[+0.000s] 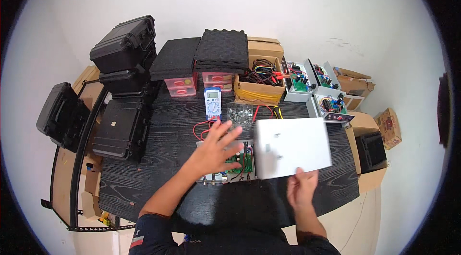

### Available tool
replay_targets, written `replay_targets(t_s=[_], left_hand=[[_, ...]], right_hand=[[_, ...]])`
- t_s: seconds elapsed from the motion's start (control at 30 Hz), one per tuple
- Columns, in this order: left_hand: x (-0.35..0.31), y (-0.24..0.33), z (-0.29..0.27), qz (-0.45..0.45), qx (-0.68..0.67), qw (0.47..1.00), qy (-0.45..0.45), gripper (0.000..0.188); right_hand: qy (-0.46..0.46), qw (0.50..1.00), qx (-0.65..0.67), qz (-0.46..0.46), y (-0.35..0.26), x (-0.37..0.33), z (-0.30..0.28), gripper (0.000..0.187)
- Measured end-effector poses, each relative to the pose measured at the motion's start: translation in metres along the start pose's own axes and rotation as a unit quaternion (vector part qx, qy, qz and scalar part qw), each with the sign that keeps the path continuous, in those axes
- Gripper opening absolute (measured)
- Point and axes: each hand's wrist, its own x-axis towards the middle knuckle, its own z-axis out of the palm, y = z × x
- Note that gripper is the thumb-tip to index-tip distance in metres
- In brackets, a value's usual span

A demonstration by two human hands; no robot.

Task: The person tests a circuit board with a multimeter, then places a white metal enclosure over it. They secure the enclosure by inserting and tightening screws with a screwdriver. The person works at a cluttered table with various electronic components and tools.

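Observation:
My right hand grips the lower edge of a white metal cover, thumb on its face. The cover has a few small holes and dark marks and is tilted up beside an opened electronics case. Over that case hovers my left hand, fingers spread with nothing in them. It partly hides the green circuit board and the wires inside. Just beyond lies a clear tray of small screws. A blue and white multimeter with red leads is to its left.
Black hard cases are stacked at the left. Behind stand pink drawer units under black foam sheets, and a cardboard box of cables. Several opened electronics units sit at the right, near a floor-side carton.

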Motion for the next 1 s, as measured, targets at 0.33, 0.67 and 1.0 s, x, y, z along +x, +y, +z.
replay_targets(t_s=[0.33,0.67,1.0], left_hand=[[-0.04,-0.008,-0.002,-0.071,-0.077,0.973,0.206,0.07],[-0.043,0.002,-0.023,-0.238,-0.181,0.926,0.231,0.047],[-0.062,-0.01,-0.022,-0.242,-0.137,0.958,0.074,0.054]], right_hand=[[-0.418,0.902,-0.109,0.028,0.053,-0.008,0.034,0.048],[-0.259,0.779,-0.567,-0.064,0.02,0.036,0.056,0.058],[-0.299,0.781,-0.505,-0.215,0.078,0.069,0.024,0.074]])
